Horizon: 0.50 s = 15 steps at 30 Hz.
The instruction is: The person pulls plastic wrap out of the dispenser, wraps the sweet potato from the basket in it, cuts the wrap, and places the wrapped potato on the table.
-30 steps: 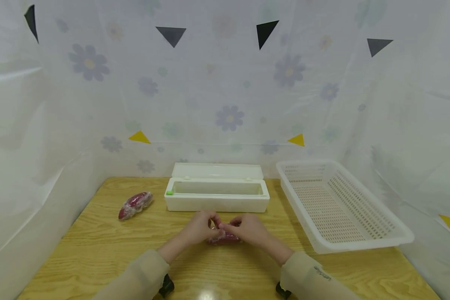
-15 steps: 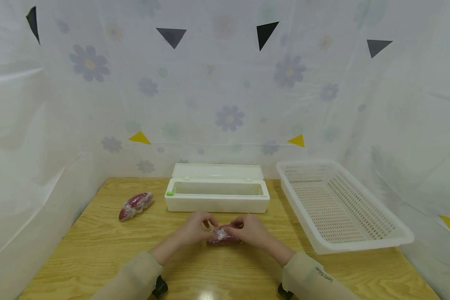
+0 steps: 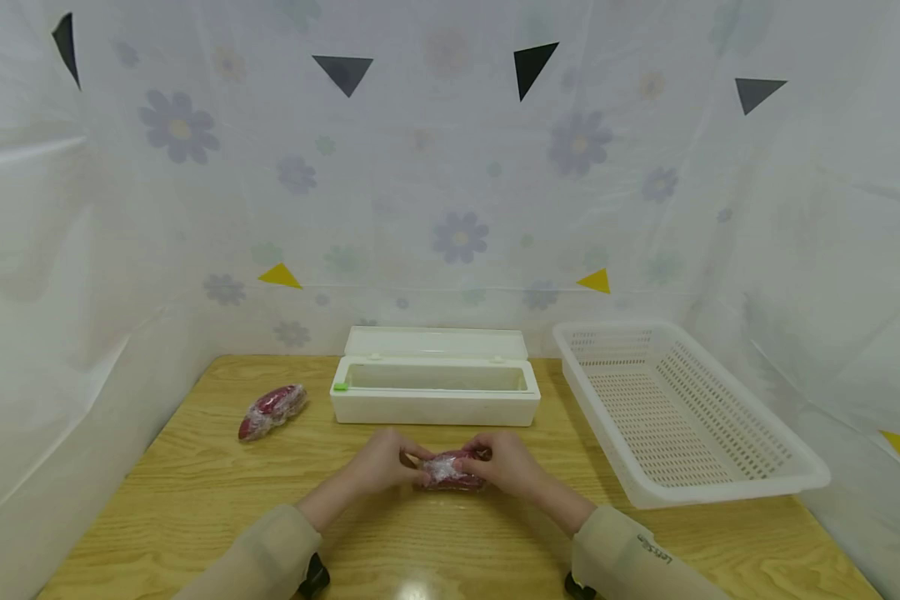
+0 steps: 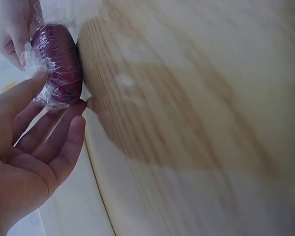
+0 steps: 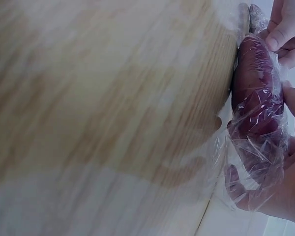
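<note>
A purplish-red sweet potato (image 3: 450, 473) in clear plastic wrap (image 5: 258, 152) lies on the wooden table, in front of a white box. My left hand (image 3: 382, 460) holds its left end, the thumb on bunched film and the fingertips at the end, as the left wrist view shows. At the other end my right hand (image 3: 508, 463) grips it, thumb on one side and fingers behind. Loose film hangs over the right fingers in the right wrist view. Farther left on the table rests a second wrapped sweet potato (image 3: 272, 412), untouched.
Behind the hands stands the long white box (image 3: 435, 408), its lid (image 3: 435, 342) raised and a green tab (image 3: 341, 387) at its left front. A white perforated basket (image 3: 727, 490) occupies the right side. Plastic sheeting (image 3: 457, 183) with flowers hangs around the table (image 3: 210, 500).
My left hand has moved slightly left and down, away from the right thumb, to the sweet potato's left end. More of the wrapped top shows between the hands. The right hand has barely moved.
</note>
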{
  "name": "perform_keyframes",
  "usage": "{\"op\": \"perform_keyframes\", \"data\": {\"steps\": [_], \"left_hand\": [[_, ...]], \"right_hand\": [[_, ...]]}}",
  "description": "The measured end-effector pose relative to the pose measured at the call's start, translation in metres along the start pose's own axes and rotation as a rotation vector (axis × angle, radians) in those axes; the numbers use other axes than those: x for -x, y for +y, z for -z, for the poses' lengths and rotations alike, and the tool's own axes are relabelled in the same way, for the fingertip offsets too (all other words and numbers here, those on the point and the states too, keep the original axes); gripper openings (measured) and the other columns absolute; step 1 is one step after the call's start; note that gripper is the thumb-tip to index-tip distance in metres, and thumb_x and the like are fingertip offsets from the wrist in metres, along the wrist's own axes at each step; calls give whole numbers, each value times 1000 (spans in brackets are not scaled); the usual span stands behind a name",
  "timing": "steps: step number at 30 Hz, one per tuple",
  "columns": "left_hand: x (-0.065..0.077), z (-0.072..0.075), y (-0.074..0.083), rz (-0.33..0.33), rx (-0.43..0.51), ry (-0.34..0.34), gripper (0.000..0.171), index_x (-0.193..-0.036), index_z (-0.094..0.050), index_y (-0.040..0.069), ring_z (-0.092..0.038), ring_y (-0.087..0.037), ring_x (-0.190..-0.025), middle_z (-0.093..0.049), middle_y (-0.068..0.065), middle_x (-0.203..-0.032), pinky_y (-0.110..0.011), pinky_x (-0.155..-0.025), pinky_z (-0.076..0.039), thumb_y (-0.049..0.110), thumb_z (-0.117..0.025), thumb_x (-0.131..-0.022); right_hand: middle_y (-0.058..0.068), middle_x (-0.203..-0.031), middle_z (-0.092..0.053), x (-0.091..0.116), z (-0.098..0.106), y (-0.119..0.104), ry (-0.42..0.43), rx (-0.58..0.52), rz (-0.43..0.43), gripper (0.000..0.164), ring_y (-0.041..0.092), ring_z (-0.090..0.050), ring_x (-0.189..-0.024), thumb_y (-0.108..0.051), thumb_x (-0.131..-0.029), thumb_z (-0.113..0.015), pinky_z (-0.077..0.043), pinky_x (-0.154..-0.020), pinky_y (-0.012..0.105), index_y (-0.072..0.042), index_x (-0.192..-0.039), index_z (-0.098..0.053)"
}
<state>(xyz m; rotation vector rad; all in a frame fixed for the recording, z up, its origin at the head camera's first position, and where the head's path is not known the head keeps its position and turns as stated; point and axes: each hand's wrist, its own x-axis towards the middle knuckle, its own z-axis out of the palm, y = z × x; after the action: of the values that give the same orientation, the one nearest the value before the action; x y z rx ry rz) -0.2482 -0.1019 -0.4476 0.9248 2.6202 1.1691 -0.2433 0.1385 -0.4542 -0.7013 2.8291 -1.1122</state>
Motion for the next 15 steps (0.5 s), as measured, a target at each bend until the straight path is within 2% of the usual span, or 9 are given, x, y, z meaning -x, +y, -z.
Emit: {"op": "perform_keyframes", "data": {"steps": [4, 10, 12, 15], "left_hand": [[1, -1, 1, -2, -13, -31, 33, -104, -71, 6, -68, -12, -80, -72, -5, -94, -20, -67, -52, 19, -80, -75], [0, -3, 3, -2, -56, -19, 28, -99, -71, 6, -63, -7, -78, -71, -1, -89, -21, -68, -50, 18, -80, -75], [0, -3, 4, -4, -61, -15, 28, -98, -70, 6, -62, -7, -78, -71, -1, -89, -21, -67, -50, 17, -81, -75], [-1, -4, 4, -2, -65, -13, 28, -97, -70, 6, -62, -7, -78, -71, -1, -88, -21, -67, -50, 17, -81, -74]], "right_hand": [[1, -91, -70, 1, 0, -1, 9, 13, 8, 33, 6, -59, -77, -40, -84, -70, -49, -63, 20, -9, -98, -71], [1, -89, -70, 2, 0, -8, 6, 25, 17, 31, 7, -62, -76, -38, -90, -63, -50, -63, 20, -9, -96, -71], [1, -87, -70, 2, 0, -10, 5, 28, 8, 33, 7, -61, -74, -40, -89, -64, -50, -62, 20, -8, -96, -71], [1, -86, -69, 2, 0, -12, -1, 32, -6, 39, 5, -60, -72, -43, -82, -70, -49, -59, 20, -7, -95, -71]]}}
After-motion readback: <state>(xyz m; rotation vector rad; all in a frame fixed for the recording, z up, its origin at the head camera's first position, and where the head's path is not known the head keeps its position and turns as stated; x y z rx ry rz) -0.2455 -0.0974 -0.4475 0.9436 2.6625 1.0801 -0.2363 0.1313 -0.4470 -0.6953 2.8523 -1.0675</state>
